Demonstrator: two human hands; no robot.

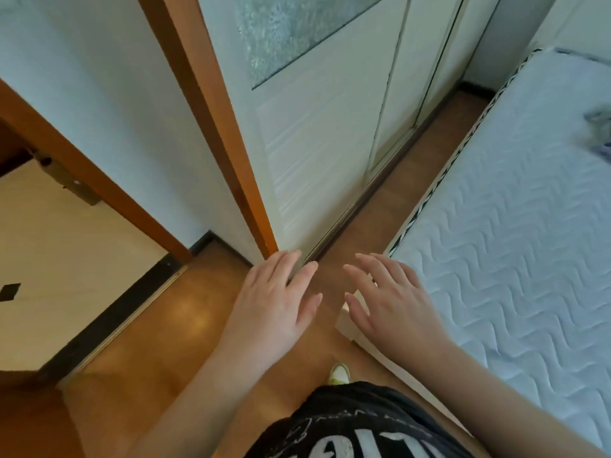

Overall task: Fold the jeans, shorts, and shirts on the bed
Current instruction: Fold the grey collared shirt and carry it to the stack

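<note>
Right hand open, empty, beside bed corner.

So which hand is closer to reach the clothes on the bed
Right. The right hand hangs open beside the mattress, where a blurred garment lies at the far right; the left hand hovers over floor.

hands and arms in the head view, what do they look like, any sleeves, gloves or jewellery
Both arms are bare up to the frame edge, with no sleeves in sight. The left hand and right hand wear no gloves; no rings, watch or bracelets show. Fingers are uncovered, nails short and unpainted. A black top with white print covers the torso.
</note>
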